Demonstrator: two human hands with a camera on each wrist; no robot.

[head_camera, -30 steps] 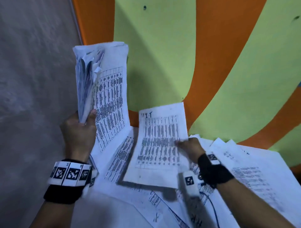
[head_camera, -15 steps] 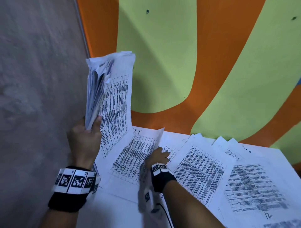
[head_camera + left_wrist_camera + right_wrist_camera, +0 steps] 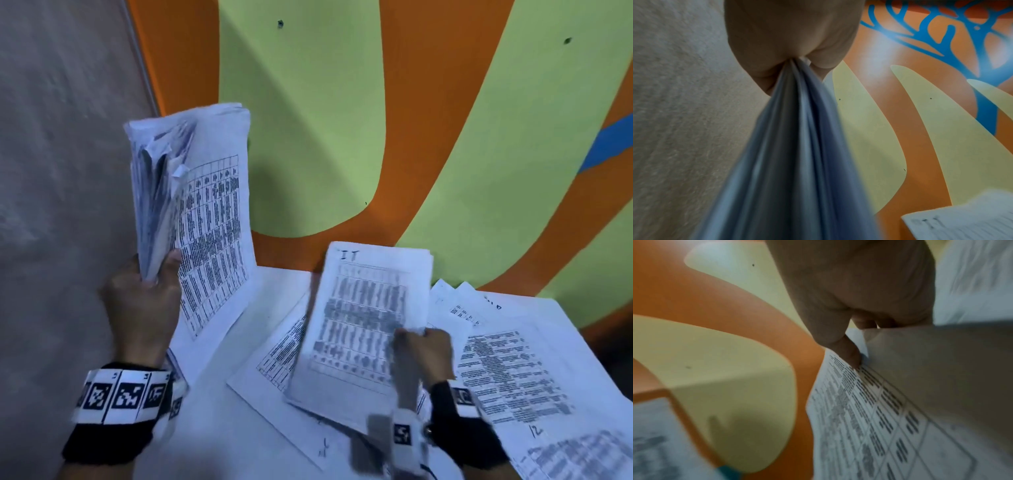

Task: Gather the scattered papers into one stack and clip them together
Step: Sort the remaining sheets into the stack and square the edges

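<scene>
Left hand [image 3: 142, 301] clamps the gathered stack [image 3: 191, 212] upright at far left, keeping its face free for additions. Right hand [image 3: 423, 353] pinches a lifted printed sheet [image 3: 363, 318] above loose papers [image 3: 507, 370] scattered over the worktop [image 3: 212, 428].

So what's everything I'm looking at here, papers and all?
paper stack: one bundle, white, printed tables, held upright at left
lifted sheets: a few, white, top one marked 11, raised above the table
loose papers: several, white, printed, lying overlapped on the table
table: one, white, below the papers
wall: orange and green, blue patch at right
wristbands: two, black, with tags
left hand: grips the paper stack
right hand: pinches the lifted sheets
</scene>
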